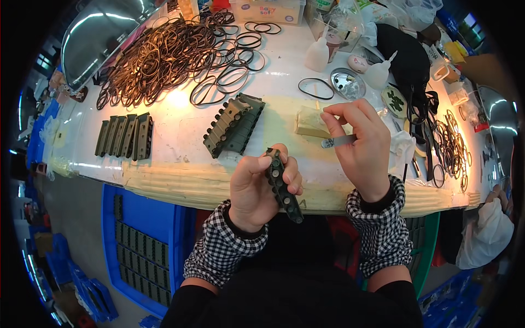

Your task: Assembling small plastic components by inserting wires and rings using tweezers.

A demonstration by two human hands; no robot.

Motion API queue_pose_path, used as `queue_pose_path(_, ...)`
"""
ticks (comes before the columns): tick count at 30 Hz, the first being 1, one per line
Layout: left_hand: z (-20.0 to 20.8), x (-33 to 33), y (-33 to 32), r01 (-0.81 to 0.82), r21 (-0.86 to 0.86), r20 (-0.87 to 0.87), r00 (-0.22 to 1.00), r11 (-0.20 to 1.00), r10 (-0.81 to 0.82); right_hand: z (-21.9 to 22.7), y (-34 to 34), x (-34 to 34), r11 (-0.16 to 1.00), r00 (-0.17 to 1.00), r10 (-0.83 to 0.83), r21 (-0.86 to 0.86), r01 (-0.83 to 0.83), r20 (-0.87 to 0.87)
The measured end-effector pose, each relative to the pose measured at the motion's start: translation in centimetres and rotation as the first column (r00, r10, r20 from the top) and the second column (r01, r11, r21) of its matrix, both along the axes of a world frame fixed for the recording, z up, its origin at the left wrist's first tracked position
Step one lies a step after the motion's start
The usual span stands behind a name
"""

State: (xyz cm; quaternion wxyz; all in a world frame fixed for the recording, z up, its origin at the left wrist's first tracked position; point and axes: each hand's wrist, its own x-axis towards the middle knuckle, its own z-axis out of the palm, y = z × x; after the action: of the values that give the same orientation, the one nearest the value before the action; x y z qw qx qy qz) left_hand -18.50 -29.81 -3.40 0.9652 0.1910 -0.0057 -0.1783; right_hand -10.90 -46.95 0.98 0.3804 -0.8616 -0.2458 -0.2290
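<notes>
My left hand (254, 194) is closed around a long dark green part (283, 191) with round wheel-like studs along its side, tilted over the table's front edge. To the right, my right hand (363, 147) is raised with thumb and forefinger pinched together. Whatever lies between those fingertips is too small to make out. A short grey strip (333, 142) sticks out from the same hand's lower fingers. Just behind the fingertips sits a pale yellow block (309, 124). Similar green parts (232, 128) lean in a stack beyond my left hand.
A row of green parts (124, 136) stands at the left. Behind it lies a heap of dark bands (164, 60). White squeeze bottles (317, 54) and a round metal dish (348, 83) are at the back right. A blue crate (178, 218) holding green parts sits below the table edge.
</notes>
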Motion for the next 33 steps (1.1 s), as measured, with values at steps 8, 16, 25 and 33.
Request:
queue_pose_path(8,-0.9,0.2,0.4,0.059,-0.133,0.048,0.997,0.989,-0.053,2.0,0.4,-2.7,0.931,0.995,0.069,0.353,-0.089,0.069)
queue_pose_path(16,-0.2,0.1,0.1,0.048,0.004,0.004,0.999,0.999,-0.048,0.5,3.0,-4.2,0.574,0.715,0.631,0.801,-0.168,-0.302)
queue_pose_path(25,-0.2,0.0,0.1,0.04,-0.005,-0.007,0.999,0.999,-0.04,0.3,3.2,-4.2,0.604,0.73,0.606,0.78,-0.163,-0.316)
queue_pose_path(33,-1.2,0.1,0.2,0.075,-0.15,0.062,0.996,0.986,-0.066,0.3,3.3,-4.3,0.588,0.723,0.619,0.791,-0.169,-0.306)
